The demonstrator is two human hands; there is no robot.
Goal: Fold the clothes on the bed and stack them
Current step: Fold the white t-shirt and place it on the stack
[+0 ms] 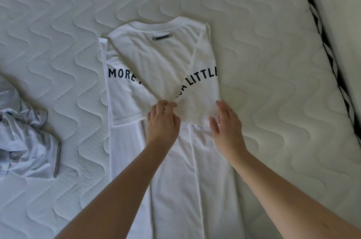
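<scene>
A white T-shirt (156,59) lies flat on the bed (263,53), back side up, neck toward the far end and hem running down toward the person. Both its sides are folded inward, so the body forms a long narrow strip, and the two sleeves lie crossed over the upper back, meeting in a V near the middle. Dark curved lettering (122,74) shows on the sleeves: "MORE" on the left one, "LITTLE" on the right one. A small grey label (162,37) sits just below the collar.

The left hand (163,119) pinches the cloth where the two sleeve edges meet, thumb and fingertips curled onto the fabric. The right hand (226,121) rests on the lower corner of the right sleeve with fingers straight and slightly spread, pressing flat and clenching nothing. Both bare forearms reach in from the near edge across the shirt's lower half.

To the left, well apart from the T-shirt, a crumpled pale blue garment (25,141) lies unfolded on the bed. The bed's surface is a white quilted mattress with a wavy stitch pattern; a black-and-white patterned band (330,59) runs along its right edge.
</scene>
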